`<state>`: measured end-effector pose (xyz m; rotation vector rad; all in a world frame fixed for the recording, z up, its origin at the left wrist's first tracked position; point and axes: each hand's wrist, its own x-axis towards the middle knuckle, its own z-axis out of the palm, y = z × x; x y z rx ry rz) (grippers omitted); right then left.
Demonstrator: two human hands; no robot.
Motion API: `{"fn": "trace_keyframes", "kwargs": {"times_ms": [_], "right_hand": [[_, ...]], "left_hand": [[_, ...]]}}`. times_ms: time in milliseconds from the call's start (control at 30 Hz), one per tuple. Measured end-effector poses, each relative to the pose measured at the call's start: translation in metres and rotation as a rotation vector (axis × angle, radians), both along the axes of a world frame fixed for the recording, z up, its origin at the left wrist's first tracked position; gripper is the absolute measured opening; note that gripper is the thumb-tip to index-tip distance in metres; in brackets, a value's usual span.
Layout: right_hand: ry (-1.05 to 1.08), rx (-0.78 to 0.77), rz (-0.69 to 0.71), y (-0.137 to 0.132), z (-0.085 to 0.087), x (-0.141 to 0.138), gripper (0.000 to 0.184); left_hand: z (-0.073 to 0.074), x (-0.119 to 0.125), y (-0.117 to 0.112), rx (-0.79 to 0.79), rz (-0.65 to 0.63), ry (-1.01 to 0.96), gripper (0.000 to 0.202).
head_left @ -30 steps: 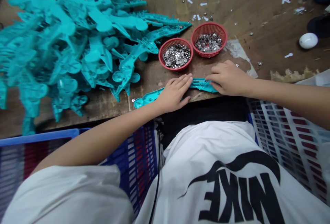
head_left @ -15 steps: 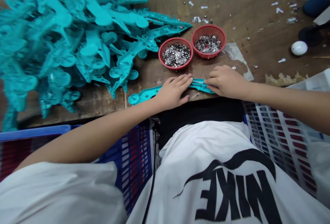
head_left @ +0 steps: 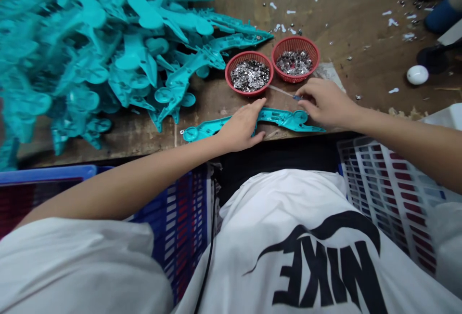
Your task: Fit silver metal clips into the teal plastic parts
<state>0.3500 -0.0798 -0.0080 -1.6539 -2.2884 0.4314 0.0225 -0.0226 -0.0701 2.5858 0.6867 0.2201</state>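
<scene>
A long teal plastic part (head_left: 285,118) lies along the near edge of the wooden table (head_left: 353,30). My left hand (head_left: 241,127) rests on its middle, fingers stretched flat and pressing it down. My right hand (head_left: 325,103) is lifted just above the part's right end, fingers pinched on a thin rod-like tool (head_left: 285,93) whose tip points toward the left red basket (head_left: 249,72) of small silver metal pieces. A second red basket (head_left: 296,58) with similar pieces stands beside it.
A big heap of teal plastic parts (head_left: 90,49) fills the table's left side. A blue crate (head_left: 180,217) sits below left, a white crate (head_left: 393,193) below right. A white egg-shaped object (head_left: 417,74) and scraps lie at the right; dark items at the far right.
My right hand has lifted off the teal part's right end and now holds a thin tool toward the baskets. The part's right end is uncovered. My left hand stays put.
</scene>
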Motion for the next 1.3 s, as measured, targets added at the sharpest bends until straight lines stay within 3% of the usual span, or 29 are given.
{"fn": "trace_keyframes", "kwargs": {"times_ms": [100,167,333,767,1033,1300], "right_hand": [[0.229,-0.144,-0.118,0.004,-0.008,0.0,0.032],[0.377,-0.19,-0.114,0.002,-0.016,-0.004,0.031],[0.535,-0.106,-0.024,-0.006,-0.028,-0.016,0.022],[0.319,-0.021,0.128,-0.014,-0.024,-0.022,0.017],[0.355,0.011,-0.018,-0.02,-0.026,-0.022,0.023],[0.295,0.009,0.039,-0.019,-0.03,-0.02,0.023]], "left_hand": [[0.002,0.001,-0.008,-0.013,-0.04,-0.022,0.085],[0.004,0.002,-0.013,0.001,-0.078,-0.011,0.076],[0.009,0.005,-0.019,0.032,-0.137,0.055,0.067],[0.018,0.007,-0.016,0.022,-0.186,0.156,0.079],[0.027,0.01,-0.018,0.027,-0.191,0.211,0.082],[0.03,0.012,-0.018,0.036,-0.194,0.226,0.082]]}}
